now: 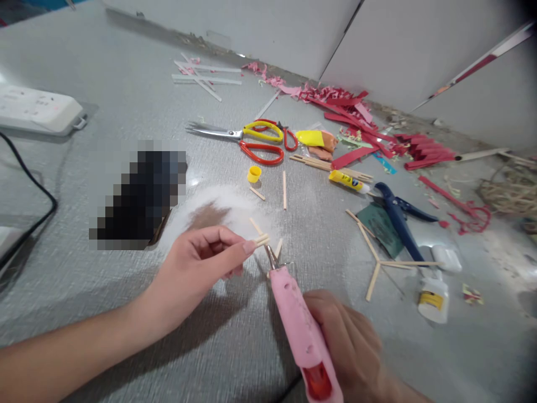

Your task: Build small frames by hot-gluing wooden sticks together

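Open room: grey tabletop spreads left of the pink glue gun; far beyond its nozzle, white panels form the edge.
Left hand: pinching short wooden sticks, two by our count, just beyond the glue gun's nozzle.
Right hand: wrapped around the glue gun, fingers mostly hidden from us.
Hard to see: the glue gun's near end is cut off; leftward, a dark thing is pixelated.
Count: beyond the glue gun, one yellow cap; rightward, one white bottle.
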Tool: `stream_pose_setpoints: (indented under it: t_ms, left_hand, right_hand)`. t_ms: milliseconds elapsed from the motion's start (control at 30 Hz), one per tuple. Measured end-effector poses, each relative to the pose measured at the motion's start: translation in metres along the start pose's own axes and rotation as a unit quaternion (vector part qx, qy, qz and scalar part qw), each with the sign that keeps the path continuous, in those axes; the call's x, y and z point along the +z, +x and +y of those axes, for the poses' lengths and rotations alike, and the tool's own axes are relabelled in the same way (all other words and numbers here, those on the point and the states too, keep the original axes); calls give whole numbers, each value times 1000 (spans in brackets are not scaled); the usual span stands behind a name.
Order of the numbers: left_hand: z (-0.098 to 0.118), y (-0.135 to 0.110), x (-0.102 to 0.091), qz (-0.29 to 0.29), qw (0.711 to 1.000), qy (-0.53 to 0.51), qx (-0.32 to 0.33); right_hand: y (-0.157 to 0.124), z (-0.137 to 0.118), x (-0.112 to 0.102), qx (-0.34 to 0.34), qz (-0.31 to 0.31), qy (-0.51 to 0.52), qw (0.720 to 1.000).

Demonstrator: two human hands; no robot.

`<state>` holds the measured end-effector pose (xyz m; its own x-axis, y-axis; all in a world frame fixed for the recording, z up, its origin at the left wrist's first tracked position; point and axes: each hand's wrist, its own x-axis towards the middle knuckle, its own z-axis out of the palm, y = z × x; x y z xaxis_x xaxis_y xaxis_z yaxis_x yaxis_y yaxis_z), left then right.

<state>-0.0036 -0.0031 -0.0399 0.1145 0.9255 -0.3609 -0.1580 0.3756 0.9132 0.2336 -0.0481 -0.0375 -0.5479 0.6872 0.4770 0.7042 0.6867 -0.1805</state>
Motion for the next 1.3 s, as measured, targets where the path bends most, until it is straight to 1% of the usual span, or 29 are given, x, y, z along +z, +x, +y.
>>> stream_pose_setpoints:
  t_ms: [100,167,233,300,333,400,433,467,533,567,600,633,700,733,800,867,933,1000,1067,1133,1300]
  left_hand:
    - [1,0,0,-2,1000,0,0]
    - [2,0,0,-1,1000,2,1]
    - [4,0,1,4,1000,6,4]
    - [5,0,2,4,1000,14,12]
    - [6,0,2,1,1000,19,16]
    - [6,0,3,-8,999,29,22]
    - [6,-1,3,-15,999,35,23]
    - [6,-1,3,-19,999,41,23]
    - [5,-2,3,-24,998,56,31]
    - [5,-3,3,-21,997,65,42]
    - [4,-4,2,-14,996,75,56]
    - [4,-5,2,-5,994,87,73]
    - [3,-6,3,7,988,115,101]
    - [3,-7,3,8,986,126,110]
    - [4,-7,4,7,983,138,122]
    - [5,-7,4,9,982,137,130]
    - [7,-7,4,18,982,133,133]
    - [9,-7,5,25,983,124,131]
    - [11,-6,5,27,985,112,125]
    - [12,-6,5,24,988,97,114]
    - [10,-7,5,14,995,67,79]
  right_hand:
    - [-5,1,0,5,-4,22,1000]
    - [-10,3,1,10,4,33,999]
    - [-15,6,2,57,1,65,996]
    - [-18,9,2,126,-28,110,986]
    - [-18,11,1,158,-54,137,976]
    - [-17,16,0,216,-110,219,945]
    - [-15,18,0,245,-131,271,922]
    - [-13,20,0,283,-149,328,889]
    - [-9,25,-1,345,-164,421,823]
    - [-7,28,-1,357,-162,443,806]
    - [-6,30,-2,358,-161,458,798]
    - [-6,33,-3,349,-159,466,797]
    - [-7,39,-7,318,-164,468,808]
    - [-8,41,-9,302,-170,457,819]
    - [-9,44,-14,264,-181,407,856]
    - [-7,43,-17,208,-183,332,902]
    - [-1,38,-19,139,-167,259,941]
    - [5,31,-18,85,-140,187,969]
    - [8,25,-15,57,-110,127,984]
    - [6,22,-12,54,-90,97,990]
    - [-1,21,-10,67,-96,77,990]
